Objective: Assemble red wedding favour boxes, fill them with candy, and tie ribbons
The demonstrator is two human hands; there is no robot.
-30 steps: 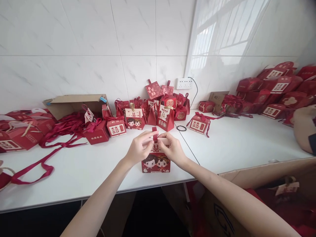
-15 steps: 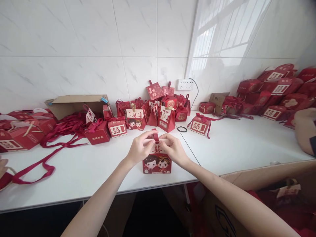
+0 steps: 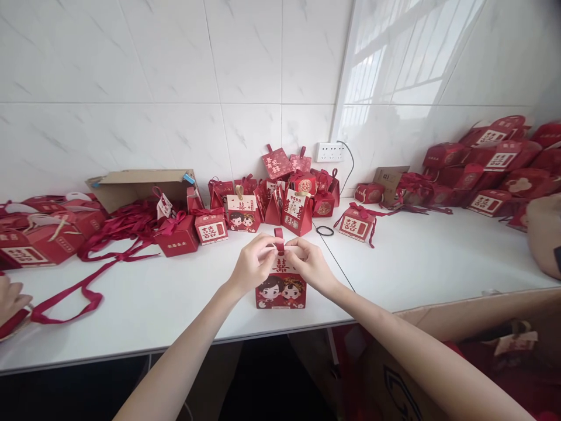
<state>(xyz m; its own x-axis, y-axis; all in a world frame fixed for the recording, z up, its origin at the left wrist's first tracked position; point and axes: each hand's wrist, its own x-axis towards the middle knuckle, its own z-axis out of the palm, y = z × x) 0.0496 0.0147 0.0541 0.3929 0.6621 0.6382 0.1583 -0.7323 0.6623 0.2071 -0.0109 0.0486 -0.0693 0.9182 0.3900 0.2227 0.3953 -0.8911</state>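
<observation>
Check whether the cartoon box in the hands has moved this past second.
No: the cartoon box shows no clear shift either way against the wall socket.

- Your left forearm (image 3: 188, 342) and right forearm (image 3: 403, 339) are slanting forward and inward.
- Your left hand (image 3: 253, 263) and right hand (image 3: 313, 264) are both pinching, just beside each other.

White tabletop (image 3: 170, 316), crossed by a dark seam (image 3: 342, 271). Near the front edge: a printed gift box (image 3: 280, 292), upright. Farther back: smaller red boxes (image 3: 176, 238), a cardboard carton (image 3: 144, 177), tangled ribbons (image 3: 134, 221), a black loop (image 3: 325, 235). Far right: heaped boxes (image 3: 484, 158).
</observation>
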